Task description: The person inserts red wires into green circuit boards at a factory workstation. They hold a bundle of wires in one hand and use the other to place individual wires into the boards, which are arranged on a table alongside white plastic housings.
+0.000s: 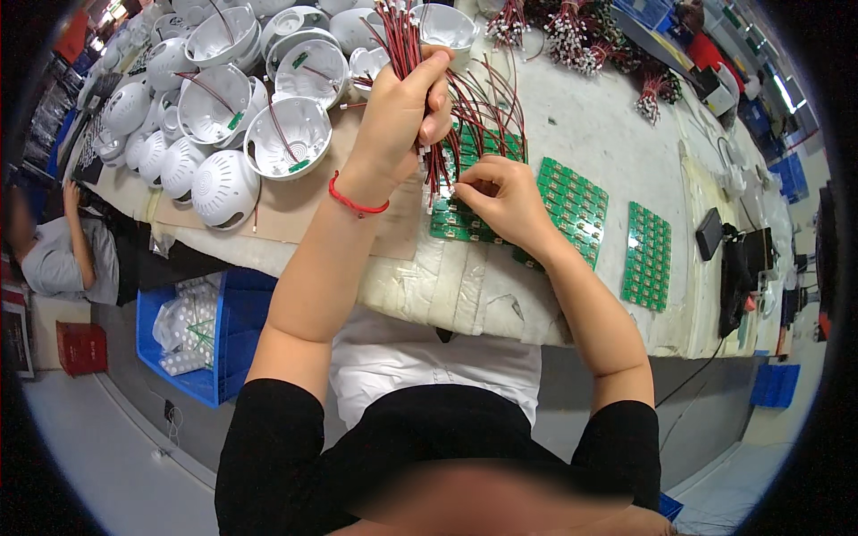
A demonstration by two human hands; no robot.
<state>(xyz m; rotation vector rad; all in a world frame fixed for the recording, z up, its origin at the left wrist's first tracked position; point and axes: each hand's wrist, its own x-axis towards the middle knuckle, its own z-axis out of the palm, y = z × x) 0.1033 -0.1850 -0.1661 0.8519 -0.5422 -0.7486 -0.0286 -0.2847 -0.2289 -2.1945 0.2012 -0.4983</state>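
Note:
My left hand (402, 116) is closed round a thick bundle of red and black wires (399, 31). The wires stick up above the fist and hang down below it, with small white plugs at their ends. Beneath the hanging ends lies a green circuit board panel (451, 225), partly covered by wires and hands. My right hand (508, 204) is low over this panel, thumb and fingertips pinched beside the wire ends; what they pinch is too small to make out. A second green panel (576, 213) lies just right of that hand.
Many white dome housings (288, 138) are heaped at the left, some with wires inside. Farther right is another green panel (647, 257). More wire bundles (572, 36) lie at the back. A blue bin (241, 335) stands below the table; a person (71, 246) sits at far left.

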